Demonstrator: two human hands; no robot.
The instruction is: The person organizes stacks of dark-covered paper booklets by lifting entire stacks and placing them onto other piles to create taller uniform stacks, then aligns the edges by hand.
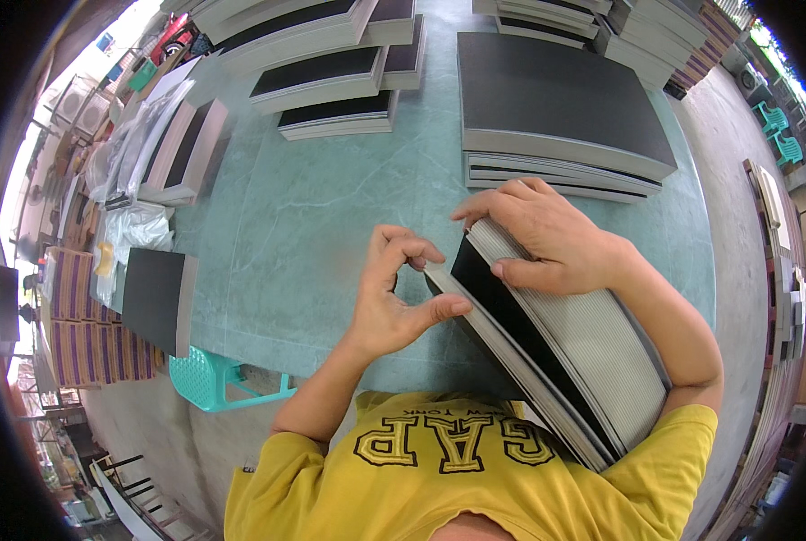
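Note:
A thick pile of black-faced boards with pale grey edges stands on edge at the table's front, leaning against my body and right arm. It is parted by a gap into a thin left bundle of boards [520, 370] and a thicker right bundle of boards [592, 347]. My left hand [389, 293] is curled at the far end of the thin bundle, thumb and fingertips closed on its edges. Across the thicker bundle lies my right hand [556, 239], its thumb on the edges near the gap and its fingers bent over the far end.
A large black board stack [556, 95] lies at the right on the green marbled table [304, 198]. Smaller black-topped stacks [317, 77] sit at the back. Plastic-wrapped boards [146, 149] and a black stack [155, 302] line the left edge, above a turquoise stool [200, 379].

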